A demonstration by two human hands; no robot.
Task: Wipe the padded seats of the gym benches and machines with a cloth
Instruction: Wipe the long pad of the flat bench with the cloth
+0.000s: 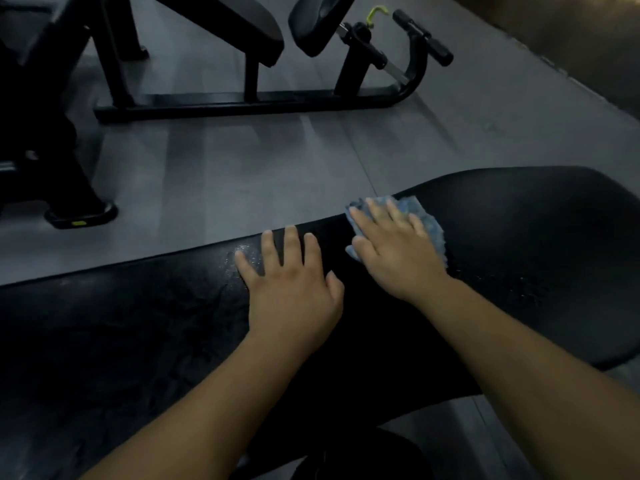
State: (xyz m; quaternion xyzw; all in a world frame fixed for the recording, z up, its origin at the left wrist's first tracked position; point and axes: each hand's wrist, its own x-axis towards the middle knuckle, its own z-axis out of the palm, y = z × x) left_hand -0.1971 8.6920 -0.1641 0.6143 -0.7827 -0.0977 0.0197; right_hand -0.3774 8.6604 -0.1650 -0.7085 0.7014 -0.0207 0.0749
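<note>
On the bench pad [519,254], right hand [398,251] presses the cloth [427,220] flat; left hand [294,292] rests spread, holding nothing. Cloth judged soft, light; best handled under a flat palm.

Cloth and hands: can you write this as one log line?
right hand: pressing cloth flat on bench pad | left hand: resting flat on bench pad | step: wiping

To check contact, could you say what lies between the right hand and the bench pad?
Head view: the blue cloth, beneath the right hand, atop the bench pad.
</note>
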